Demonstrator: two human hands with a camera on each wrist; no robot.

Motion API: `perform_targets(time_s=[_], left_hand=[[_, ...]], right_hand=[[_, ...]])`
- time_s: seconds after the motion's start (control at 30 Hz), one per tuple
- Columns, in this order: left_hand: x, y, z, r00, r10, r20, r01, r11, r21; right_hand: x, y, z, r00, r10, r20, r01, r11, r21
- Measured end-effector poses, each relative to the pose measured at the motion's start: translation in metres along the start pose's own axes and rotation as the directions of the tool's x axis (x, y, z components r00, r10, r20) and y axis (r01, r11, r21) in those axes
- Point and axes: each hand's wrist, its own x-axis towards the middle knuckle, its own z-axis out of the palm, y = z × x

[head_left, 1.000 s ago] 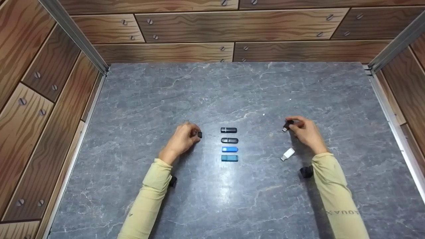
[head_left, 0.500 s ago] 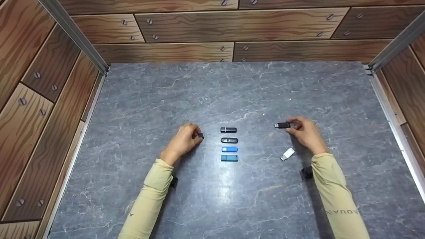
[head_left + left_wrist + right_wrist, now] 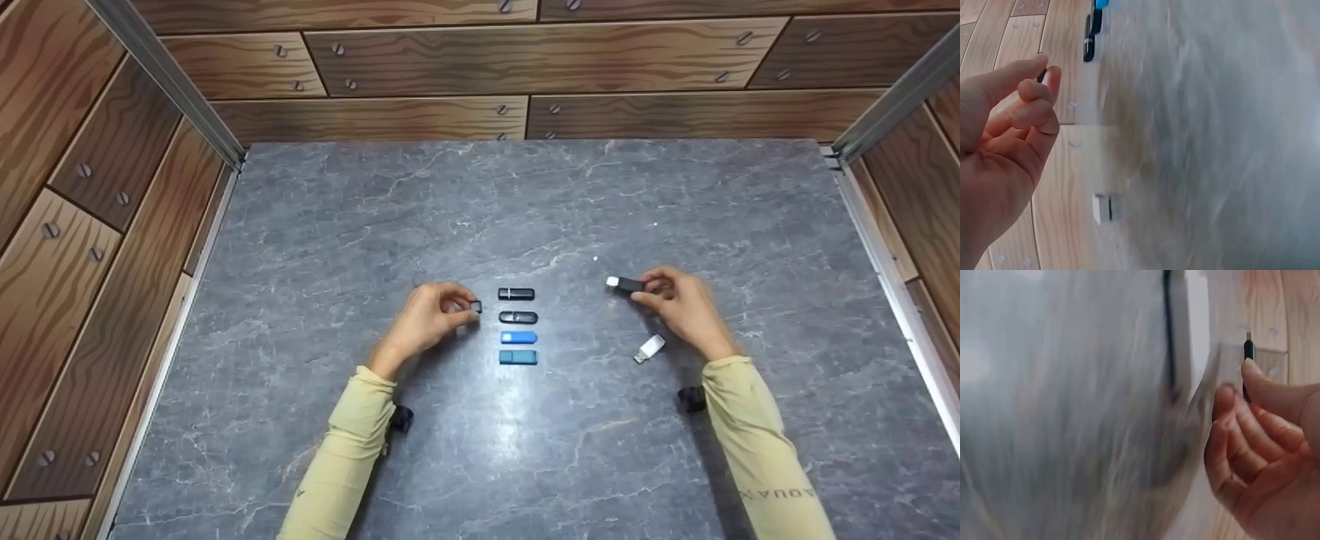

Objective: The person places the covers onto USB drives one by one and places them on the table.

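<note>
Between thumb and fingertips my left hand (image 3: 431, 315) pinches a small black USB stick cap (image 3: 476, 307), just left of the row of sticks. My right hand (image 3: 682, 300) holds a black USB stick (image 3: 628, 285) by its rear end, its metal plug pointing left. In the right wrist view the same black stick (image 3: 1248, 354) stands between thumb and fingers, its plug bare. A white USB stick (image 3: 651, 348), uncapped, lies on the table below my right hand. Cap and stick are apart, with the row between the hands.
Two black USB sticks (image 3: 517, 306), a blue one (image 3: 519, 337) and a teal one (image 3: 519, 358) lie in a column mid-table. A small white block (image 3: 1102, 208) shows in the left wrist view. Wood-patterned walls (image 3: 480, 64) border the grey table (image 3: 375, 202).
My left hand has moved right with the cap, closer to the row. In my right hand the black stick has turned from pointing down-left to pointing left, and has shifted left.
</note>
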Motion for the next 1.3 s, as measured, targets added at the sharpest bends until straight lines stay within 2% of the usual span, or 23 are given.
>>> perform_targets(time_s=[0.1,0.23,0.4,0.57,0.9,1.13,1.3], left_hand=[[-0.001,0.003,0.007,1.0,0.02,0.011,-0.019,0.997,-0.07],[-0.003,0.008,0.018,0.998,0.016,0.056,-0.005,0.981,-0.195],[-0.005,0.013,0.032,0.994,0.006,0.106,0.028,0.95,-0.311],[-0.007,0.018,0.039,0.994,0.014,0.109,0.024,0.94,-0.341],[-0.006,0.021,0.047,0.994,0.046,0.096,-0.013,0.948,-0.318],[-0.007,0.02,0.049,0.996,0.045,0.078,-0.017,0.945,-0.326],[-0.009,0.019,0.05,0.995,0.034,0.095,0.002,0.937,-0.35]], right_hand=[[-0.005,-0.015,0.013,0.999,-0.026,0.029,0.022,0.992,0.122],[-0.015,-0.038,0.034,0.993,-0.055,0.101,0.024,0.957,0.288],[-0.025,-0.056,0.058,0.984,-0.082,0.159,0.014,0.922,0.387],[-0.028,-0.061,0.07,0.977,-0.094,0.194,0.008,0.913,0.407],[-0.032,-0.063,0.078,0.963,-0.129,0.236,0.019,0.907,0.421],[-0.032,-0.062,0.081,0.965,-0.12,0.234,0.013,0.91,0.414],[-0.032,-0.062,0.084,0.966,-0.111,0.234,0.004,0.909,0.416]])
